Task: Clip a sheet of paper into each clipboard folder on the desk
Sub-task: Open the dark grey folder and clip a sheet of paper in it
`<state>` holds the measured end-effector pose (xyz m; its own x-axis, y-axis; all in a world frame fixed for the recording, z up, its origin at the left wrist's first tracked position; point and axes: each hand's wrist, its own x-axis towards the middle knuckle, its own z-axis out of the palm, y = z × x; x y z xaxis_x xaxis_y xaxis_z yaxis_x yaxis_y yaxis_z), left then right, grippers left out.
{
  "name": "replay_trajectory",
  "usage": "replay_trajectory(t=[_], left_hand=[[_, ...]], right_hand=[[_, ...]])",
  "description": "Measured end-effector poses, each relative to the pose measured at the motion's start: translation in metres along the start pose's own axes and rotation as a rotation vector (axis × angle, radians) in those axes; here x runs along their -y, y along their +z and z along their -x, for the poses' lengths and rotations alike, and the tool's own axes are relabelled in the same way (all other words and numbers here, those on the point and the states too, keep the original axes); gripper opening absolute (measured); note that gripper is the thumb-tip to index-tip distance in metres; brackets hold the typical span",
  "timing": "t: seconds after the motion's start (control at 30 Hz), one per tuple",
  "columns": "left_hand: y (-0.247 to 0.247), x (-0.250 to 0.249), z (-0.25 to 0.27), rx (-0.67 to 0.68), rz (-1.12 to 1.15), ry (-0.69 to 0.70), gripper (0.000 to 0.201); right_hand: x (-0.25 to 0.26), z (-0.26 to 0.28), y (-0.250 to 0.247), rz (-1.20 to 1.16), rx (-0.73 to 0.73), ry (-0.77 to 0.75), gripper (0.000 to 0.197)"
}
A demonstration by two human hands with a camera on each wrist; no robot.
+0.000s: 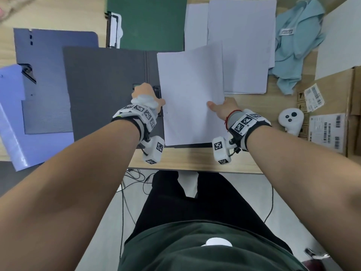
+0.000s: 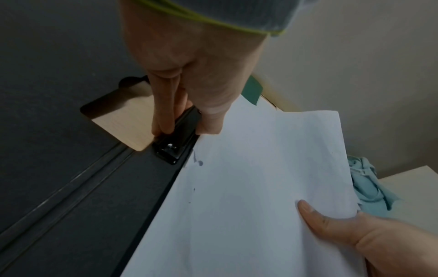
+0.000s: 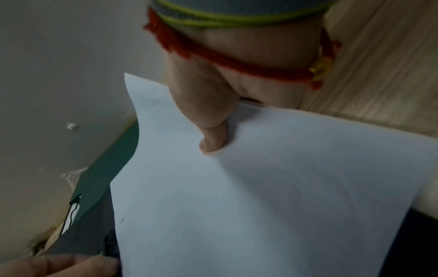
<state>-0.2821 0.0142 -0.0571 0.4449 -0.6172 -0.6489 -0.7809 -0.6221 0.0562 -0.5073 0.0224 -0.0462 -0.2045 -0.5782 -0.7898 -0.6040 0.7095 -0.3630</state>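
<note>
A dark grey clipboard folder (image 1: 105, 81) lies open in front of me. A white sheet of paper (image 1: 192, 94) covers its right half, its left edge against the black metal clip (image 2: 176, 138). My left hand (image 1: 146, 96) pinches that clip, with fingers (image 2: 163, 112) on one side and the thumb on the other. My right hand (image 1: 220, 108) pinches the sheet's right edge, thumb on top (image 3: 211, 138) and fingers hidden beneath. The same sheet (image 2: 260, 187) fills much of both wrist views (image 3: 260, 196).
A blue-grey folder (image 1: 45, 79) lies open at the left, a green folder (image 1: 150, 20) at the back. Loose white sheets (image 1: 242, 42) are stacked back right, beside a light blue cloth (image 1: 297, 45). A white controller (image 1: 291, 120) and cardboard boxes (image 1: 332, 106) sit right.
</note>
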Motion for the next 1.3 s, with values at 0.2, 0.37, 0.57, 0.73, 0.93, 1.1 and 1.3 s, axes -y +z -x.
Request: replay_trajectory(t=[0.2, 0.37, 0.57, 0.73, 0.93, 1.1, 1.3], left_hand=[[-0.002, 0.024, -0.007, 0.107, 0.275, 0.031, 0.012], [-0.007, 0.037, -0.010, 0.187, 0.489, 0.073, 0.012], [-0.008, 0.043, -0.008, 0.215, 0.629, 0.074, 0.013], [-0.004, 0.045, -0.011, 0.210, 0.632, 0.106, 0.016], [-0.004, 0.042, -0.012, 0.269, 0.685, 0.063, 0.021], [-0.003, 0.042, -0.014, 0.250, 0.677, 0.022, 0.016], [-0.002, 0.038, -0.013, 0.222, 0.625, 0.017, 0.010]], right_hand=[[-0.005, -0.007, -0.003, -0.039, 0.024, -0.006, 0.067], [-0.004, -0.008, 0.003, -0.098, 0.056, -0.015, 0.063], [-0.008, -0.008, 0.006, -0.315, 0.131, 0.030, 0.043], [-0.008, -0.007, 0.007, -0.326, 0.104, 0.018, 0.050], [-0.005, -0.013, 0.016, -0.083, 0.035, -0.017, 0.062], [-0.006, -0.013, 0.017, -0.113, 0.026, -0.002, 0.061], [-0.019, -0.035, 0.022, -0.168, 0.071, 0.000, 0.109]])
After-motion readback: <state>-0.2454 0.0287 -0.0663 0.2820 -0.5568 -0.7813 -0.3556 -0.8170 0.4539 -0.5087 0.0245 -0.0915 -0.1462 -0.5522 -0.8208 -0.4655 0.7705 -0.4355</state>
